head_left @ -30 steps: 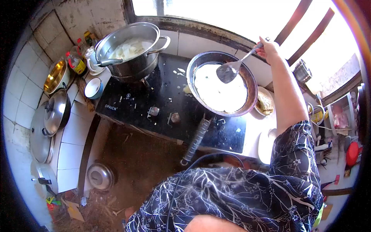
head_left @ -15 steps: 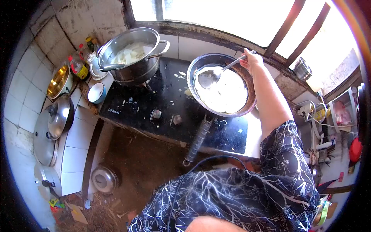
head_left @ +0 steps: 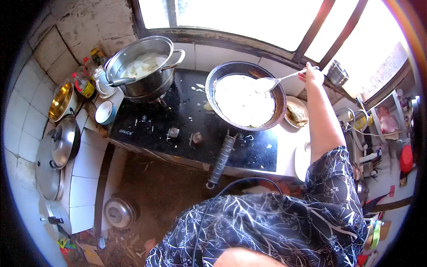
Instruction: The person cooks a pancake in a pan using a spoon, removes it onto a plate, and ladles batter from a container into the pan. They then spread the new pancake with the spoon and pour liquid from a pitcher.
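Note:
My right hand (head_left: 312, 74) is closed around the handle of a metal spatula (head_left: 287, 78), at the right rim of a dark frying pan (head_left: 279, 111). The spatula's blade rests at the upper right of a round, pale flatbread (head_left: 242, 102) that covers most of the pan's bottom. The pan sits on the right side of a black gas stove (head_left: 151, 133), its wrapped handle (head_left: 221, 160) pointing toward me. No part of my left hand can be made out.
A steel pot (head_left: 149, 86) with pale pieces in liquid stands on the left burner. Right of the pan is a plate of browned food (head_left: 296, 111). A white cup (head_left: 105, 112), bottles (head_left: 83, 84) and lidded pans (head_left: 66, 138) line the left. A metal cup (head_left: 337, 73) stands by the window.
My right hand has moved outward to the right, drawing the spatula from the flatbread's upper left toward the pan's right side. The view has shifted slightly, and the plate of food now shows.

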Demonstrator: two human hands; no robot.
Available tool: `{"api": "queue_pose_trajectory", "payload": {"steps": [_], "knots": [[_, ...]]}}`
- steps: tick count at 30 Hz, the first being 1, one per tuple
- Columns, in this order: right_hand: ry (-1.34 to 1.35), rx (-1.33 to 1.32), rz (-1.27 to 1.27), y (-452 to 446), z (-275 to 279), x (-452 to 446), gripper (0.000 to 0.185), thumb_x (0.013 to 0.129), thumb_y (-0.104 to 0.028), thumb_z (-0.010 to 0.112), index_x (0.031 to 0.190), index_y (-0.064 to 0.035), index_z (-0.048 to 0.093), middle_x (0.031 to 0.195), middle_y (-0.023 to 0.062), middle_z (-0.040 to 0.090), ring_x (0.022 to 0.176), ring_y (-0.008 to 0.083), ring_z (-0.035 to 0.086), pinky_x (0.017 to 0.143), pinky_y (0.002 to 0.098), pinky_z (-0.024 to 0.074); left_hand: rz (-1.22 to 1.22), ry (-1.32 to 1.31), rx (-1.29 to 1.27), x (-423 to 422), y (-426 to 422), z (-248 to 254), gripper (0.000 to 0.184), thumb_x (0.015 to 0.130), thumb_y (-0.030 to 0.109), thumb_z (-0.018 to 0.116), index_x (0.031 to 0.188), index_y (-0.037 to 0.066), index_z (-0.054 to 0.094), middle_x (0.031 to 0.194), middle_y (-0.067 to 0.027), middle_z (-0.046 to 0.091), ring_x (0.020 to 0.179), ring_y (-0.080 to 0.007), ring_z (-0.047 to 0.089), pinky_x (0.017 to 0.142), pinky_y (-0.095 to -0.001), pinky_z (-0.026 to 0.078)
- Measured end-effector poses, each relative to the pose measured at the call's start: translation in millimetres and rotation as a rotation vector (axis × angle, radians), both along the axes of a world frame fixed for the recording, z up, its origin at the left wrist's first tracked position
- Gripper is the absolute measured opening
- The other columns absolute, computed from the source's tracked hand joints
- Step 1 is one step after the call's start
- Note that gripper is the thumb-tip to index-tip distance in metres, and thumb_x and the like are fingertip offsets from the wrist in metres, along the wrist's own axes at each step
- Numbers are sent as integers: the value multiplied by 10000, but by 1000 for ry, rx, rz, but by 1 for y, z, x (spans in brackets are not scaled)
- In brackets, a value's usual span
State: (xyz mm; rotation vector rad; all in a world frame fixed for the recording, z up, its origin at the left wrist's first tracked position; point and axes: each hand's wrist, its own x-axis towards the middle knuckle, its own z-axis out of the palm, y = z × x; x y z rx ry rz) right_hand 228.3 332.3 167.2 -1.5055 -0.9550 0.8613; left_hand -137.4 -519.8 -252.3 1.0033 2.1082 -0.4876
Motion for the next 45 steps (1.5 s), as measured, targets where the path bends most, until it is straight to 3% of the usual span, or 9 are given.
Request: {"api": "queue_pose_trajectory", "payload": {"steps": [4,6,7,9,11,19,32,34,45], "knots": [[-35,88,-2,-21,10,13,297,827,-246,557,794,48,536,674,154,576,494,216,598,392,275,509,25,53,209,-32,-22,-76,245,674,303,569,743,69,594,752,-139,619,734,-330,603,623,-422,481],[-36,103,41,-24,13,13,299,833,-236,545,798,61,540,665,152,573,492,213,596,400,272,514,-13,58,342,-36,-12,-78,232,675,293,569,738,71,592,741,-142,616,724,-333,601,617,-427,481],[31,85,90,-28,12,7,295,835,-237,539,797,56,544,675,154,574,502,211,597,409,271,518,-473,131,843,-41,-18,-77,226,675,288,569,735,71,591,735,-143,615,719,-335,601,614,-429,480],[169,49,188,-36,8,-7,288,841,-238,527,794,45,551,695,157,577,523,208,600,429,271,525,-183,46,409,-39,-11,-78,226,669,285,577,746,73,593,732,-150,610,719,-340,598,623,-435,478],[280,-15,269,-37,-2,-27,283,848,-229,513,808,49,552,712,156,577,547,217,604,451,269,535,50,66,87,-17,24,-6,227,667,282,582,752,72,594,731,-153,608,716,-341,597,625,-437,478],[411,-75,153,-65,-32,-85,273,875,-205,461,823,59,509,748,179,555,581,251,610,481,283,549,32,50,88,-34,20,-5,225,674,268,595,765,62,593,731,-150,611,694,-335,598,605,-432,479],[187,138,-15,-83,-21,15,225,866,-160,445,810,56,476,770,194,531,578,279,608,471,300,541,-183,43,233,-56,37,-19,224,686,248,615,784,48,592,730,-145,614,660,-326,601,573,-425,480],[177,131,-15,-95,-12,20,223,865,-157,444,810,56,476,764,192,533,584,280,609,479,300,542,1279,-278,504,-57,38,-37,176,742,192,589,809,30,589,687,-143,595,566,-272,585,488,-386,472],[131,76,133,-136,19,35,189,806,-107,422,824,65,500,782,202,532,686,295,606,599,333,552,1330,-262,353,-68,87,-23,235,794,218,545,944,37,538,723,-165,558,570,-249,556,493,-371,487]]}}
